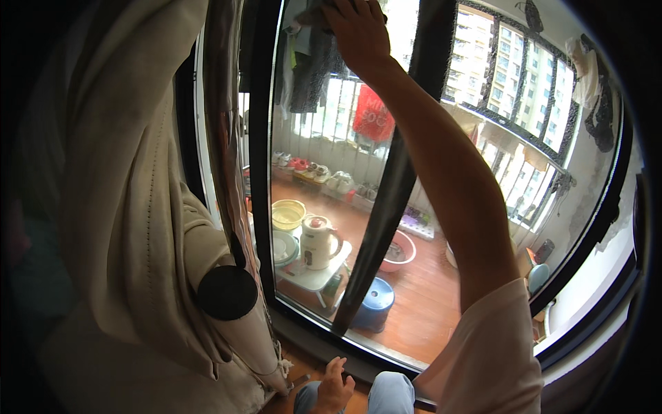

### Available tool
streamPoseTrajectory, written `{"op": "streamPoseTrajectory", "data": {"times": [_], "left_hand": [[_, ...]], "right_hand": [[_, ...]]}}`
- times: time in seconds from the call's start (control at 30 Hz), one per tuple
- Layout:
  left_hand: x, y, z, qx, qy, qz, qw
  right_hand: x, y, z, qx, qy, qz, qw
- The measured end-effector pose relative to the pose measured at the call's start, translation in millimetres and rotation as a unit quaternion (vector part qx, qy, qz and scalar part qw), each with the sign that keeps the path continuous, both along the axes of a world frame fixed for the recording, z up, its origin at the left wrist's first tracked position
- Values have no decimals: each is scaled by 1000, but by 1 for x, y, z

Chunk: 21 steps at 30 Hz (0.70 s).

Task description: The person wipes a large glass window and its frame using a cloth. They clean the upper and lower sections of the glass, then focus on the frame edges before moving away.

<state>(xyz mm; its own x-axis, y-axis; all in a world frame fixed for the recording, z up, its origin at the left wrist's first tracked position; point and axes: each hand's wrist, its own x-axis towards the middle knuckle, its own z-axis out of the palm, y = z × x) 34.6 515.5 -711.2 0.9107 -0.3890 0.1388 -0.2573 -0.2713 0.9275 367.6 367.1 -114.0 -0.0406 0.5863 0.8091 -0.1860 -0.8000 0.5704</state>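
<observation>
My right hand is raised to the top of the view, its fingers over a dark object against the glass pane of a dark-framed sliding door. What that object is cannot be made out, and part of it lies beyond the top edge. Low in the view, my left hand hangs beside my knee with its fingers apart and nothing in them. The door's dark upright frame runs between the two glass panels.
Gathered beige curtains and a white post with a black round cap stand at the left. Behind the glass are a small white table with a kettle, a blue stool, a pink basin and several shoes.
</observation>
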Motion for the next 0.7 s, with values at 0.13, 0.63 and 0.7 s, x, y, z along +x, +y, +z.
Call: {"op": "streamPoseTrajectory", "data": {"times": [0.13, 0.63, 0.7], "left_hand": [[1, 8, 2, -45, -21, 31, 998], [-10, 31, 20, -73, -4, 105, 992], [-13, 27, 18, -83, 22, 97, 992]], "right_hand": [[50, 62, -55, 71, 19, -36, 997], [-117, -48, -769, -149, 535, -57, 830], [-186, -94, -784, -205, 646, -101, 728]]}}
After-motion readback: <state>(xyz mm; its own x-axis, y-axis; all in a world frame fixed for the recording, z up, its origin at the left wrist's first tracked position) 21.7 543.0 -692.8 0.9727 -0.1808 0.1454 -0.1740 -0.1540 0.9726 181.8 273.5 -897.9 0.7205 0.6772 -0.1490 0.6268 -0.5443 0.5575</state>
